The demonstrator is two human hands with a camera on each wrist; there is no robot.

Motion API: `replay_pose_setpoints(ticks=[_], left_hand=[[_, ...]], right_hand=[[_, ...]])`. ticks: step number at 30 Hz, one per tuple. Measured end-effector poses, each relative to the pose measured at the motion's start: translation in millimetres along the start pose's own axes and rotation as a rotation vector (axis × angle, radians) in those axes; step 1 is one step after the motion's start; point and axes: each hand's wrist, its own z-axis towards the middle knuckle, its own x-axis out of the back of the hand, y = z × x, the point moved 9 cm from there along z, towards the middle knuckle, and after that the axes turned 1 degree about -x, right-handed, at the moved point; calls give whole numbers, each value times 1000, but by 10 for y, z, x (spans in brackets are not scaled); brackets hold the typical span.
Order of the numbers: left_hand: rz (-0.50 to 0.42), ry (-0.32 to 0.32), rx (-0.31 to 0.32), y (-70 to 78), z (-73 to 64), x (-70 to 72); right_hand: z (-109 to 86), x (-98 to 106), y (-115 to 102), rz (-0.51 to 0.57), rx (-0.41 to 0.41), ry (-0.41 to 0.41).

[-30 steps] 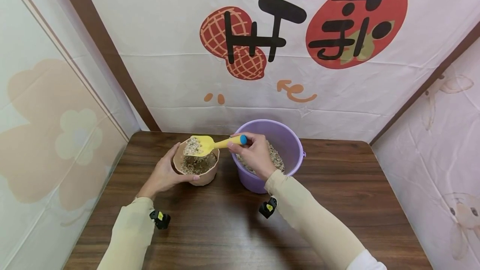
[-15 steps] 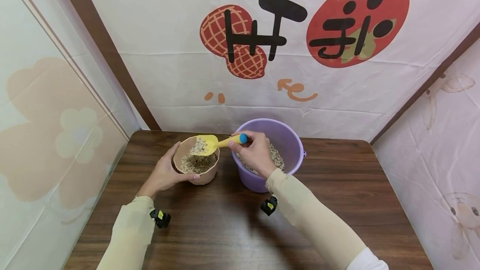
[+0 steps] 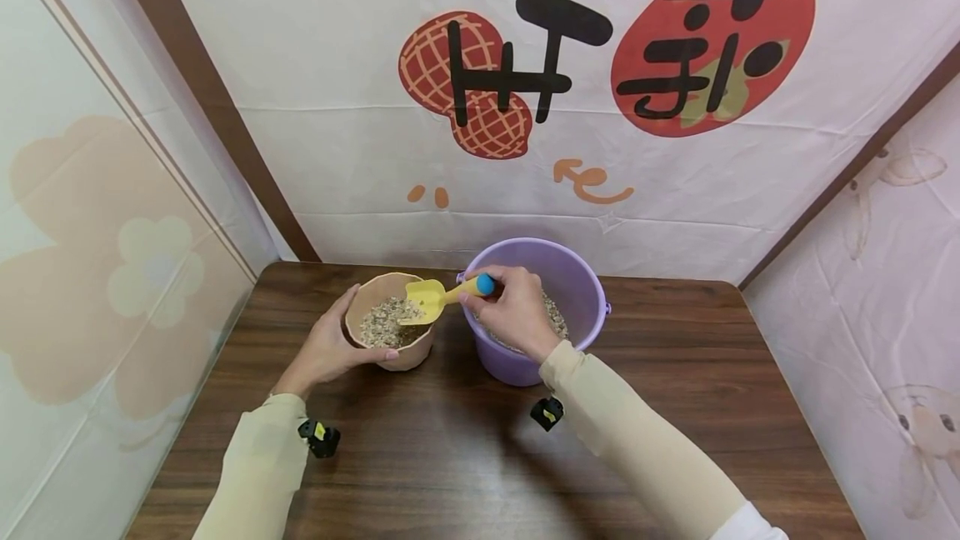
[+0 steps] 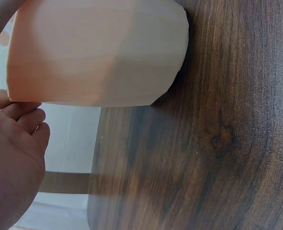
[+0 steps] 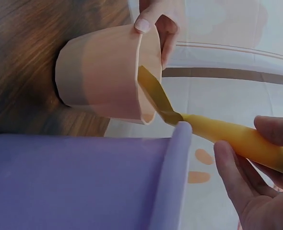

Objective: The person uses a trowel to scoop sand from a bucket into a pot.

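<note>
My left hand (image 3: pixel 333 344) grips the rim of a peach-coloured faceted flowerpot (image 3: pixel 408 359), thumb along the near side and fingers around the far left. Pale gritty gravel (image 3: pixel 386 322) lies inside the pot. Between thumb and fingers, my right hand (image 3: pixel 516 311) holds the yellow handle of a small toy shovel (image 3: pixel 427 302) with a blue end cap. The scoop is tilted down over the pot's right side, and some grit is at its tip. In the right wrist view the shovel's blade (image 5: pixel 156 93) dips inside the pot's rim.
A purple bucket (image 3: pixel 592 307) stands right of the pot, partly under my right hand, with more grit inside. Both stand near the back edge of a dark wooden table (image 3: pixel 450 457). A printed fabric backdrop (image 3: pixel 337 148) hangs behind and at both sides.
The shovel has moved right and tilted downward, and most of its grit has slid off into the pot. Pale grit now covers more of the pot's inside. My left hand has stayed put.
</note>
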Motion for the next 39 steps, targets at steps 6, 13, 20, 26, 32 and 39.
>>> replay_pose_setpoints(ticks=[6, 13, 20, 26, 32, 39], left_hand=[[0, -1, -15, 13, -2, 4], [-6, -8, -12, -3, -4, -3], [-10, -8, -7, -7, -10, -1], [-6, -7, -10, 2, -13, 4], [7, -9, -11, 11, -16, 4], [12, -8, -14, 14, -13, 1]], right_hand=[[-46, 19, -135, -96, 88, -30], [-92, 42, -244, -132, 134, -50], [-137, 164, -255, -81, 141, -15], [-175, 293, -206, 19, 143, 18], [-202, 450, -119, 149, 107, 49], [-244, 625, 31, 299, -21, 52]])
